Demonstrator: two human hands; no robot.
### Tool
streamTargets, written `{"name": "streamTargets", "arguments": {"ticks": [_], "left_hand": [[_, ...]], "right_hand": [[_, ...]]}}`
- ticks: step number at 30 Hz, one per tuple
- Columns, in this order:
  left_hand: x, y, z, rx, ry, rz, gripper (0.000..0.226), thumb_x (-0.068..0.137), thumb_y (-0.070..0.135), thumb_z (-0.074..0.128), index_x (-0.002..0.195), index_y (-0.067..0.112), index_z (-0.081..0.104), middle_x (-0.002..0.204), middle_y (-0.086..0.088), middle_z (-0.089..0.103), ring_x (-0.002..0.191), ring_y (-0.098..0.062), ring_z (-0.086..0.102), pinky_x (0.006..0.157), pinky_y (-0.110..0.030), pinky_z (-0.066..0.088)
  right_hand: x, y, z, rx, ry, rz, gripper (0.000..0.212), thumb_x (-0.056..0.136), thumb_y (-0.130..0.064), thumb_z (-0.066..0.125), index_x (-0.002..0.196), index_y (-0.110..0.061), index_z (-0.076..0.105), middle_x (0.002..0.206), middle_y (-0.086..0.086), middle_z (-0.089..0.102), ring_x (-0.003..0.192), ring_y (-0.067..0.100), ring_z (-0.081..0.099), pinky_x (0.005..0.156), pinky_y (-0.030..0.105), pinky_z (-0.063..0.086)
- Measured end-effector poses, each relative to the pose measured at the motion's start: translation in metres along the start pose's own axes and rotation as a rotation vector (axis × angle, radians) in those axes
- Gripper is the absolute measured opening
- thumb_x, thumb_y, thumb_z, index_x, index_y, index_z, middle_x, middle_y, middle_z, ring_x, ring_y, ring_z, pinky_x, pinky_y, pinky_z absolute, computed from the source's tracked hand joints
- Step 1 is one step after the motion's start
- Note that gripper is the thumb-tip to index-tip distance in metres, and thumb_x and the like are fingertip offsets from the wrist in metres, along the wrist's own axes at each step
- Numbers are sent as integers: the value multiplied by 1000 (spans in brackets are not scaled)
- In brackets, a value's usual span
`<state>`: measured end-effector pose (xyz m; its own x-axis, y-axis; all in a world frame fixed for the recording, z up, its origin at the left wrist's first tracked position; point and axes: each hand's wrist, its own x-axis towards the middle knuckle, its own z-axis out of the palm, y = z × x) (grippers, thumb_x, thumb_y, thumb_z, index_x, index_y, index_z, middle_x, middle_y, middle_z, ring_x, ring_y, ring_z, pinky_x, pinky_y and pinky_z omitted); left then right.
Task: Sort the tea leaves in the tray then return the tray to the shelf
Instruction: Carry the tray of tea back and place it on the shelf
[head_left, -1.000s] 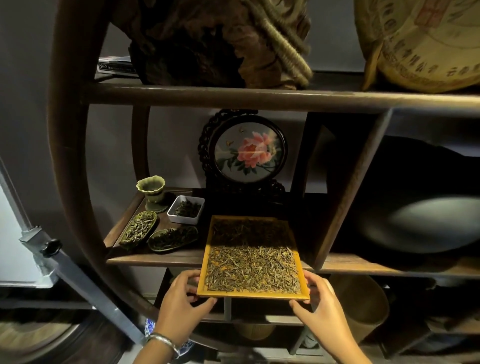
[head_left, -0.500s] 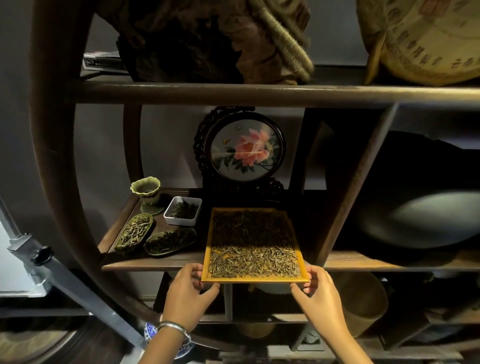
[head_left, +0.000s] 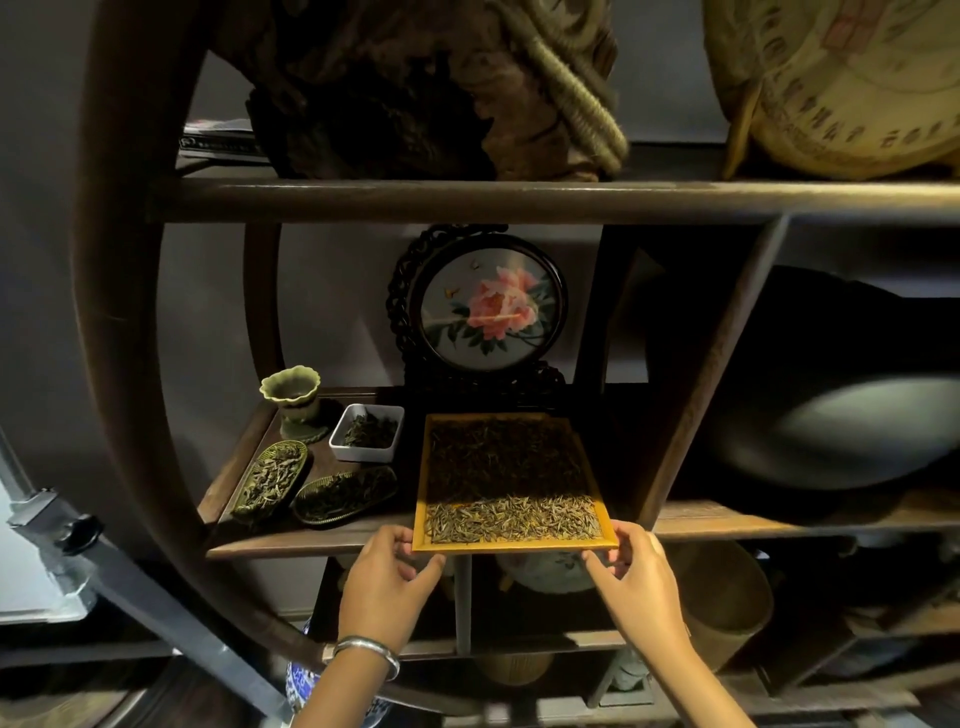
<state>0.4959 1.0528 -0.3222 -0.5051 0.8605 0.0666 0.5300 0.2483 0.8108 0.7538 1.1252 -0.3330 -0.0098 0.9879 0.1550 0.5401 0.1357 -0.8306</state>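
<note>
A square yellow wooden tray spread with dry tea leaves lies mostly on the middle board of a dark round wooden shelf; only its near edge overhangs. My left hand, with a silver bangle on the wrist, pinches the tray's near left corner. My right hand holds the near right corner. The far half of the leaves is in shadow.
Left of the tray stand a white square dish of tea, two leaf-shaped dishes of tea and a green cup. A round peony screen stands right behind the tray. An upright divider lies close on the right.
Both hands have pushed the tray away from me and further onto the shelf board; much less of it overhangs the front edge now.
</note>
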Motion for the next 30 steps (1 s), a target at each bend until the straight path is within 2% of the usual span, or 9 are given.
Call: {"name": "streamTargets", "arguments": {"ticks": [6, 11, 18, 25, 30], "left_hand": [[5, 3, 1, 28, 49, -3, 25, 73, 34, 75, 77, 32, 50, 70, 6, 59, 58, -8, 57, 50, -21, 42], [6, 2, 3, 44, 50, -7, 25, 73, 37, 74, 77, 32, 50, 71, 7, 59, 61, -8, 58, 53, -27, 48], [5, 6, 4, 72, 50, -7, 24, 74, 37, 73, 77, 32, 49, 70, 6, 58, 59, -8, 58, 50, -23, 43], [4, 12, -3, 158, 52, 39, 28, 76, 37, 72, 75, 33, 44, 72, 9, 56, 60, -7, 56, 49, -21, 39], [-2, 21, -8, 244, 42, 48, 20, 79, 37, 69, 81, 28, 51, 72, 10, 56, 66, -6, 54, 53, -26, 42]], "right_hand": [[3, -3, 6, -35, 49, -3, 37, 81, -19, 72, 114, -19, 56, 105, -2, 54, 83, 1, 57, 61, 6, 41], [3, -2, 6, -65, 81, -18, 38, 80, -21, 74, 113, -22, 56, 99, -6, 54, 81, 0, 55, 59, 7, 38], [6, 0, 4, -71, 74, -30, 38, 79, -24, 74, 111, -27, 54, 96, -7, 55, 81, 3, 56, 61, 9, 40], [7, -3, -3, -116, 22, -50, 35, 82, -25, 72, 112, -22, 55, 94, -5, 56, 78, 5, 57, 61, 12, 46], [2, -12, -15, -177, -53, -55, 29, 86, -26, 67, 112, -19, 54, 95, -3, 56, 82, 7, 58, 65, 16, 49]]}}
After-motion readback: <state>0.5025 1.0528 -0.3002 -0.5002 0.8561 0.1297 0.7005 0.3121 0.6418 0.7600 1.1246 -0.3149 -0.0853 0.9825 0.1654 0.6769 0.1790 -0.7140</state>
